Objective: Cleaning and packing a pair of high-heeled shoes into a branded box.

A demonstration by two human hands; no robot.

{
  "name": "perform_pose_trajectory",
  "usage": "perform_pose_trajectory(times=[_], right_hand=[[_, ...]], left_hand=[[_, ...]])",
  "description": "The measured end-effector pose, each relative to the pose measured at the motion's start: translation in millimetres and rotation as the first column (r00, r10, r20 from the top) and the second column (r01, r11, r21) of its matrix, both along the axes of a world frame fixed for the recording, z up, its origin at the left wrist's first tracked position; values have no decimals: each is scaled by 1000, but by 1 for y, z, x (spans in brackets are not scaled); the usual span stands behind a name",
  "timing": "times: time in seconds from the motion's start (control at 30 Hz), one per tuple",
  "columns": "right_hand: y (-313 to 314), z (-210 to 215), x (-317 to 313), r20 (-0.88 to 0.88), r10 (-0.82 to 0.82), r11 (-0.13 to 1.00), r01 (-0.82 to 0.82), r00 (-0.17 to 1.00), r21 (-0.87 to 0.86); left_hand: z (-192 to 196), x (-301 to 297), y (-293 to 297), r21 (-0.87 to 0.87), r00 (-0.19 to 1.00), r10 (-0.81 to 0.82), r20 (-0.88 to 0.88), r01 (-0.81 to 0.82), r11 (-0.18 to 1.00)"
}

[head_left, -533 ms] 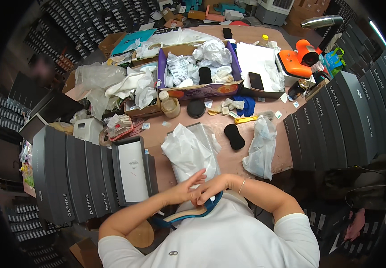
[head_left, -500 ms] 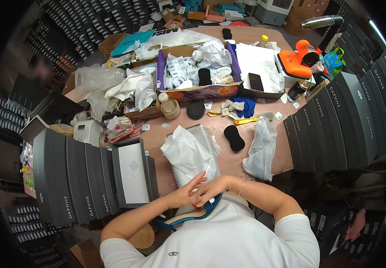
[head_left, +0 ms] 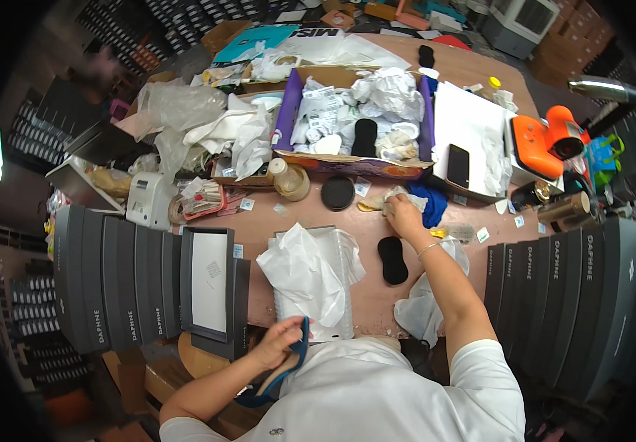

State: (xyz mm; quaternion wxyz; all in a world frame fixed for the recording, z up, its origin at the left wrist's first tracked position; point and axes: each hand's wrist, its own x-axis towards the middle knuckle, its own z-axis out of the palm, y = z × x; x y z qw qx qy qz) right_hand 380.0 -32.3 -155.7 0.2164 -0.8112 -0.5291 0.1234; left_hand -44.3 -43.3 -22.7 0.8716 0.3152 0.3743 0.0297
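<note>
Close to my body, my left hand [head_left: 279, 345] is closed around a blue shoe [head_left: 302, 348] with a beige insole. Part of the shoe is hidden by the hand. My right hand [head_left: 405, 214] reaches across the table, its fingers bent down on a pale crumpled cloth [head_left: 391, 195]. Beside that cloth lies a dark blue cloth [head_left: 436, 208]. White tissue paper [head_left: 307, 269] lies crumpled on a pale ribbed pad [head_left: 340, 324] in front of me. A black bow-shaped sponge [head_left: 392, 260] rests left of my right forearm.
An open grey shoebox [head_left: 215, 287] stands left, beside a row of grey shoeboxes [head_left: 123, 295]. More shoeboxes [head_left: 553, 295] line the right side. Behind are a purple carton [head_left: 282, 125] of crumpled paper, a jar [head_left: 293, 184], a round black tin [head_left: 338, 193], a phone [head_left: 458, 163] and an orange device [head_left: 535, 147].
My hands were together over the shoe and have parted. The right hand has moved forward and right to the pale cloth. The left keeps the shoe, now farther left and more upright.
</note>
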Motion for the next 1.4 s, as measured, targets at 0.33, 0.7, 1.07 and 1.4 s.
perform_pose_trajectory(times=[0.33,0.7,1.07,1.4], right_hand=[[-11,-15,15,151,120,988,-102,981,-119],[-26,37,5,-183,-233,817,294,955,495],[-59,74,-15,-954,59,788,574,294,225],[-21,111,6,-413,-346,843,472,842,256]], left_hand=[[43,58,24,211,887,448,-112,-420,883],[66,37,16,405,860,500,101,-495,769],[54,30,47,432,954,185,234,-273,859],[61,29,44,382,952,196,234,-276,882]])
